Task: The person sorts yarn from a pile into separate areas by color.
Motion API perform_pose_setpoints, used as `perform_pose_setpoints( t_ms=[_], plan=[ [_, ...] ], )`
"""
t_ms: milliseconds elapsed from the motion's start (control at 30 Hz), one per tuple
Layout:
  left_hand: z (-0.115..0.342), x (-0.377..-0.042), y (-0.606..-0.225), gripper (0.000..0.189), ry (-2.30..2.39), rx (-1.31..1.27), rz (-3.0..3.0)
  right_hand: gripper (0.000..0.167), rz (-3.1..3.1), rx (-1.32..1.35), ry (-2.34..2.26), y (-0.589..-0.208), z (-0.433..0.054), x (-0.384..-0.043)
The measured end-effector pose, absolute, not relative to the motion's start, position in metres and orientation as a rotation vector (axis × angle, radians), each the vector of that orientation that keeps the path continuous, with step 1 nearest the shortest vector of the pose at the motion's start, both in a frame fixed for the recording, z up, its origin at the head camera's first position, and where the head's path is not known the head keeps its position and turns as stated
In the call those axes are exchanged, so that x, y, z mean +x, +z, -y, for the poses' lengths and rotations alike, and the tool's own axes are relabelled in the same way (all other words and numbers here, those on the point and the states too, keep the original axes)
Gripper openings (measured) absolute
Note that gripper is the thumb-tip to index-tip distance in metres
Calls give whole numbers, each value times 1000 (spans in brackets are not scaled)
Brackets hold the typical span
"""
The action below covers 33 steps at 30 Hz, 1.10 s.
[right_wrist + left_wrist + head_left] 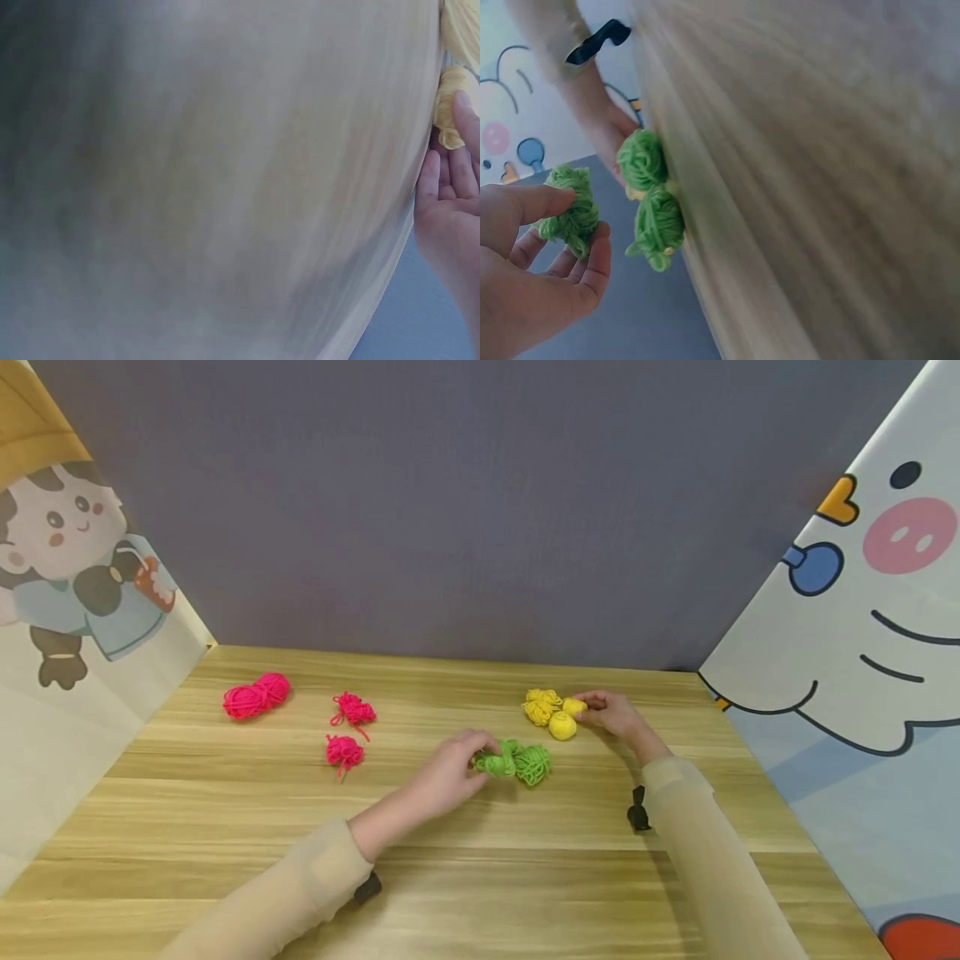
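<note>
My left hand (453, 768) holds a small green yarn ball (570, 210) between thumb and fingers, seen best in the left wrist view. Two more green yarn balls, one nearer the camera (641, 160) and one beyond it (660, 223), rest on the table just beside that hand. Farther right, my right hand (615, 714) pinches a yellow yarn ball (574, 707) at the right edge of a yellow group. Touching or close to it are another round yellow ball (562, 726) and looser yellow yarn (540, 707). The right wrist view catches only part of the right hand and its yellow ball (451, 112).
Pink yarn lies on the left of the wooden table (450, 893): a larger twin bundle (257, 697) and two small clumps, one farther back (352, 710) and one nearer (344, 752). A grey panel (450, 527) stands behind, with printed cartoon panels at both sides.
</note>
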<state>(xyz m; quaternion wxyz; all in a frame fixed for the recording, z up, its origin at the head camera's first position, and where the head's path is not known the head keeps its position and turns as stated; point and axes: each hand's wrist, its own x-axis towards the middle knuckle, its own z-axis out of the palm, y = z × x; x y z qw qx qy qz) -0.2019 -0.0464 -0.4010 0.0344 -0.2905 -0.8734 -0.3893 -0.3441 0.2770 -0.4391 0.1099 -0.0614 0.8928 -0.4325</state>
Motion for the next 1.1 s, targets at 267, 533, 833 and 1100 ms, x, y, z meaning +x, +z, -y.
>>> perform_pose_setpoints(
  t_ms=[267, 533, 833, 1100],
  plan=[
    [38, -211, -408, 31, -1123, -935, 2805, 43, -2616, -174, -1285, -440, -277, -344],
    [30, -215, -415, 27, -986, -946, 2908, 45, -2631, -193, -1251, -441, -276, -344],
    [26, -217, -417, 26, -926, -976, 2936, 45, -2632, -191, -1251, -440, -277, -344],
    [25, -221, -420, 27, -815, -1010, 2935, 46, -2628, -179, -1243, -440, -277, -345]
  ],
)
